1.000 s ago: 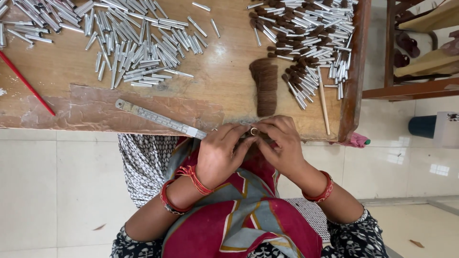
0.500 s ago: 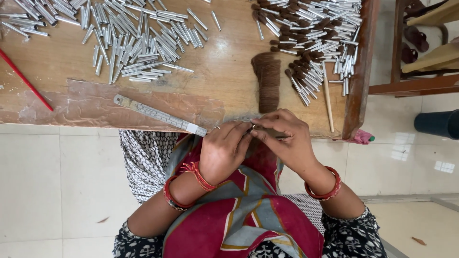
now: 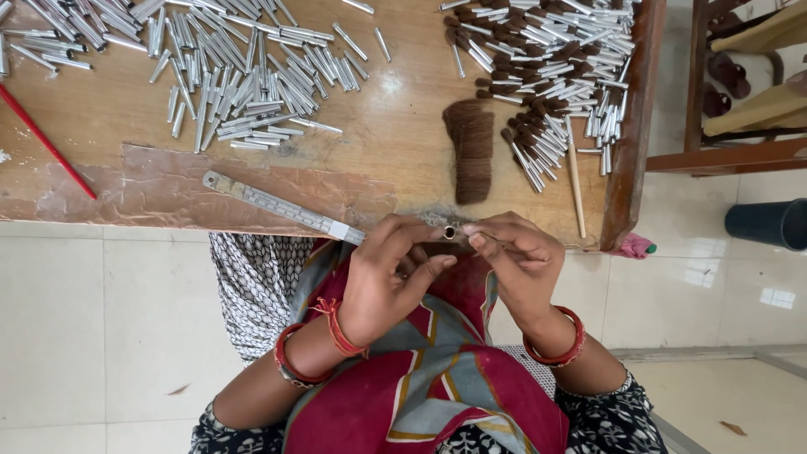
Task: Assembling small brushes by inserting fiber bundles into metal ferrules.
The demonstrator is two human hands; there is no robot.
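Mostly hidden: left hand (image 3: pixel 388 277) pinches metal tube (image 3: pixel 449 231); right hand (image 3: pixel 517 261) pinches bristle tuft, barely visible.

Wooden table (image 3: pixel 395 126) under metal tubes (image 3: pixel 235 76), ruler (image 3: pixel 286 207)

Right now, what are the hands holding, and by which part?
The left hand pinches a small metal tube by its side, open end up. The right hand touches it; what its fingertips grip cannot be told.
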